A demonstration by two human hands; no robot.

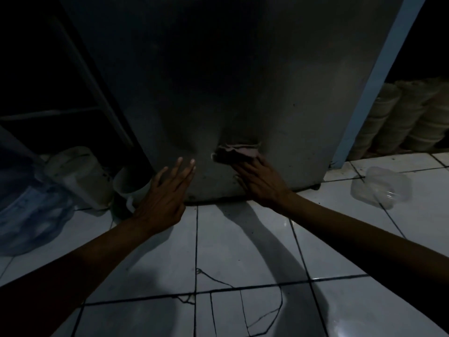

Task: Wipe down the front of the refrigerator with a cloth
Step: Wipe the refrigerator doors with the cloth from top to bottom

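Right hand [261, 183] fingers [245, 170] flat on cloth [237, 155] against refrigerator [243, 93] front; left hand [165, 198] fingers [178, 166] spread, just beside.

1. Left hand [165, 198]: arm extended forward, palm down, fingers straight and spread, holding nothing.
2. Right hand [261, 183]: arm extended forward, fingers straight, flattened and pressing forward.

Dim room, white tiled floor [243, 251] — cracked, dark grout, blue wall edge [379, 76]
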